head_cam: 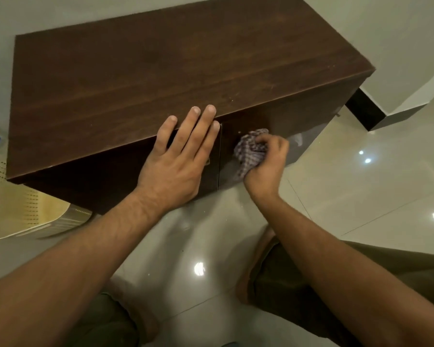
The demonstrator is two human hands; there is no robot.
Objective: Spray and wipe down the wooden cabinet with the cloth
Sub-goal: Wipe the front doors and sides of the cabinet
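Currently, the left hand (178, 159) lies flat, fingers spread, on the cabinet (161, 78) edge. At its 3 o'clock, the right hand (266, 161) grips the bunched cloth (249, 149) against the front.

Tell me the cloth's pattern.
Small purple-and-white checks on the cloth, bunched in the right hand; head view.

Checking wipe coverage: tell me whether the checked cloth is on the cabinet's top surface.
No: the right hand presses the bunched checked cloth against the dark wooden cabinet front.
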